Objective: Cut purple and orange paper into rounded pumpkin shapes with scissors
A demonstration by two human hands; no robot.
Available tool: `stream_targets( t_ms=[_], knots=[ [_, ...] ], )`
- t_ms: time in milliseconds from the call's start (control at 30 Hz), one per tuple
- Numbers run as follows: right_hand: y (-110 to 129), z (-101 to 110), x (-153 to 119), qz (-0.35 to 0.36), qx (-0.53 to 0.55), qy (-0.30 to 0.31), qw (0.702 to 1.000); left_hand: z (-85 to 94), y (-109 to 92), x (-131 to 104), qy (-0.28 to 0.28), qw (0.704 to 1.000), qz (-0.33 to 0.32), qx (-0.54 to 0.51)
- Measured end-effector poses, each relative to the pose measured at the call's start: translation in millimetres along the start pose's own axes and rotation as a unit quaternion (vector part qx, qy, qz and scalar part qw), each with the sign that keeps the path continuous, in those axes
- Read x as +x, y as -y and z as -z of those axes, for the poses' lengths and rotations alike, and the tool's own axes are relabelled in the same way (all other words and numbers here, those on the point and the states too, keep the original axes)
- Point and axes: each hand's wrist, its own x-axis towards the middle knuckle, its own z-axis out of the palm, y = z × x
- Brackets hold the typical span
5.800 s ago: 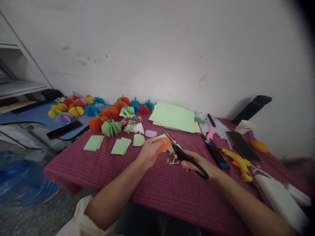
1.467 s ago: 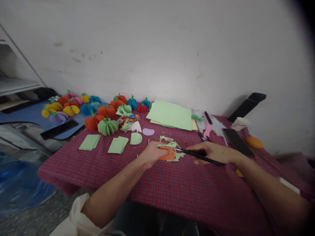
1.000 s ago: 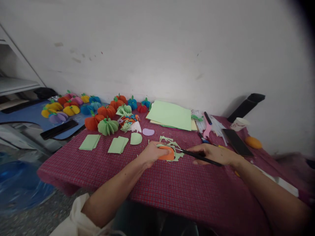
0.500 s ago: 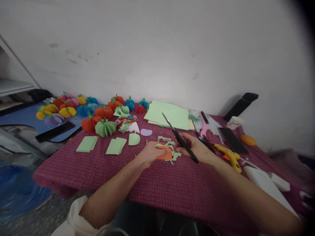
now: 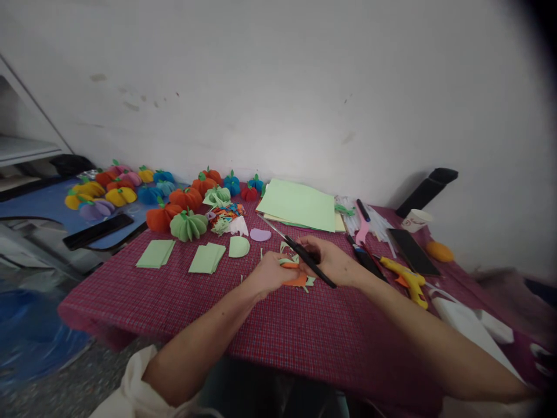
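My left hand (image 5: 270, 273) pinches an orange paper piece (image 5: 296, 281) with a light green layer against it. Across from it, my right hand (image 5: 328, 260) is closed around black-handled scissors (image 5: 307, 257), whose blades point up and to the left. The fingertips of my right hand meet the paper beside my left hand. Light green paper scraps (image 5: 310, 281) lie beneath both hands, partly covered. A light green rounded cutout (image 5: 239, 247) and a lilac one (image 5: 260, 234) rest just beyond my left hand.
Stacked green sheets (image 5: 300, 203) lie near the wall. Paper pumpkins (image 5: 188, 225) stand at the left, behind square green papers (image 5: 207, 258). To the right are a yellow glue gun (image 5: 407, 277), a dark phone (image 5: 412, 251) and a paper cup (image 5: 416, 219).
My right hand has moved left with the scissors, up against the paper. The orange piece has tilted lower between my hands. The view has shifted slightly.
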Motion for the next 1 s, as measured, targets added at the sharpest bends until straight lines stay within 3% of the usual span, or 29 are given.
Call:
stream_targets(
  t_ms=[333,467,633,800,1000],
  knots=[
    [-6,1,0,0.011,0.014,0.029,0.999,-2.2,-6,-2,0.010,1.000,0.001,0.029],
    [-6,3,-1,0.010,0.055,0.004,0.998,-1.1,-8,-3,0.005,0.999,0.010,-0.039],
    [-8,8,2,-0.002,0.106,-0.119,0.987,-1.1,-18,-4,-0.022,0.979,-0.040,-0.198],
    [-7,-5,10,0.002,0.194,-0.263,0.945,-4.9,-23,0,-0.091,0.945,-0.089,-0.301],
    [-11,-30,20,0.011,0.270,-0.304,0.913,-3.4,-18,5,-0.180,0.935,-0.088,-0.291]
  ],
)
